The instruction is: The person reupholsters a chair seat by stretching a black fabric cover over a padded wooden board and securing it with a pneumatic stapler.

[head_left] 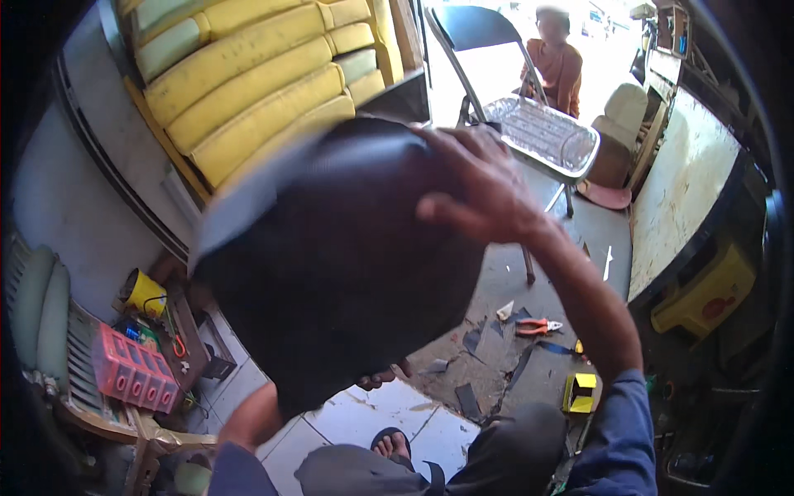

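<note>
A dark black padded panel [339, 256], blurred along its upper left edge, fills the middle of the view, tilted up. My right hand [471, 182] grips its upper right edge, thumb and fingers spread over the surface. My left hand [376, 380] holds it from below; only a few fingertips show under the bottom edge, the rest hidden behind the panel.
Yellow upholstered cushions [256, 107] lean at back left. Beyond are a folding chair [546, 136] and a seated person [554, 66]. Pliers [538, 327], scraps and a yellow box [579, 393] lie on the floor right. A pink organizer [132, 364] stands left.
</note>
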### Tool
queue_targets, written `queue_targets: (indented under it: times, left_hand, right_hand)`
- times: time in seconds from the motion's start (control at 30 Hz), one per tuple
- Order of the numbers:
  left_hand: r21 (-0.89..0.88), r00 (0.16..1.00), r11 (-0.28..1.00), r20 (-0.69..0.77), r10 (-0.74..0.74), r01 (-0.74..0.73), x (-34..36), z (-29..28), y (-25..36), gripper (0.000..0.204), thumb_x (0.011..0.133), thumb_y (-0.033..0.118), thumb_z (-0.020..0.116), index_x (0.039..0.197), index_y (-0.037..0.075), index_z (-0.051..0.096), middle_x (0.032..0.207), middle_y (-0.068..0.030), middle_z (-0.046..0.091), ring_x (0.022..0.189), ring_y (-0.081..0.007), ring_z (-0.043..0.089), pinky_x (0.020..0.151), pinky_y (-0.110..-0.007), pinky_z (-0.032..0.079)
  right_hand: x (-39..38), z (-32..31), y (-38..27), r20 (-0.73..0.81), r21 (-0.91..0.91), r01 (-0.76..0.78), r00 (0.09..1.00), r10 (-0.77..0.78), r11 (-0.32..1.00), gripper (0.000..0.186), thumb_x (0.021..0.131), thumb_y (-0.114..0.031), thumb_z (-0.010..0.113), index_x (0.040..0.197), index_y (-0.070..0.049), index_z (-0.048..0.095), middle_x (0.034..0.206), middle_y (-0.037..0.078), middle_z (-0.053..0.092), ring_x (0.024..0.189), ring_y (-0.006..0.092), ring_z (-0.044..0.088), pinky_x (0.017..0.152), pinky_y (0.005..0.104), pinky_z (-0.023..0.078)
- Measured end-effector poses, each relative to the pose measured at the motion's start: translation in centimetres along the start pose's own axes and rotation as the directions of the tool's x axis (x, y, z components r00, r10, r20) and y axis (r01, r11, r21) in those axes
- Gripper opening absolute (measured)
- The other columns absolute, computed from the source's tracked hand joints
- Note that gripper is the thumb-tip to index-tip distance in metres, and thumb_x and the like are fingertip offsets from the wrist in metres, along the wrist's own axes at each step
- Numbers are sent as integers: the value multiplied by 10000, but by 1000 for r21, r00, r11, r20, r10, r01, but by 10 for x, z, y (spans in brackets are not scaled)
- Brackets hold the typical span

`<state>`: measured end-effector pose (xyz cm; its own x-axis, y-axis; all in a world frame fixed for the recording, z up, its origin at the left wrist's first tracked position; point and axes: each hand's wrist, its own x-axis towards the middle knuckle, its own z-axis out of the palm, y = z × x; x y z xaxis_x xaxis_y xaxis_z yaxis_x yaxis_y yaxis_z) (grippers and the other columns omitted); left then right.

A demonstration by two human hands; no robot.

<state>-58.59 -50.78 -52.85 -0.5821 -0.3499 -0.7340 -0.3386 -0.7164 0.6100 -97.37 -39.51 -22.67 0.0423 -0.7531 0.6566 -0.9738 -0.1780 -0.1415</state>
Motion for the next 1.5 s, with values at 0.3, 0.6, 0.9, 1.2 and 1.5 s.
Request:
queue_targets:
  times: [0.3,0.6,0.9,1.2,1.5]
  left_hand:
    - [403,993,912,-61,103,-69,-86,-30,83,269,1060,248,522,1189,37,627,1067,-102,689,957,-217,650,870,-380,525]
    - [792,582,430,-118,805,-434,-87,59,146,358,1031,321,594,1145,-15,639,954,-86,694,890,-214,655,853,-361,518]
    - [882,658,-142,435,614,-450,-128,103,155,676,764,329,878,1308,61,580,1197,-220,666,1129,-407,642,994,-458,498]
    - [834,231,-123,286,930,-538,-138,70,71,391,568,-113,610,909,77,624,977,-140,621,957,-347,631,850,-426,523]
    - [950,441,135,4,898,-283,-154,104,111,285,903,69,724,1170,22,637,1066,-163,678,966,-314,673,858,-396,519]
  right_hand:
    - [55,-40,-9,539,29,-229,823,178,973,672,992,-670,475,923,-38,694,796,251,700,767,413,712,735,498,554]
    - [-129,80,-44,826,170,-445,551,119,879,594,995,-612,519,892,-45,665,774,253,684,788,447,700,737,525,557]
    - [-111,14,-47,796,84,-551,538,276,830,866,755,-446,865,1436,-57,499,1211,252,669,1207,411,618,1030,462,488]
    - [-192,1,-69,138,52,-261,958,252,964,247,653,-103,819,851,-108,671,843,33,629,808,270,551,802,409,428]
    - [-180,7,-39,152,-78,-458,873,464,886,189,876,-198,769,1001,-78,694,947,79,692,842,297,572,872,405,424]
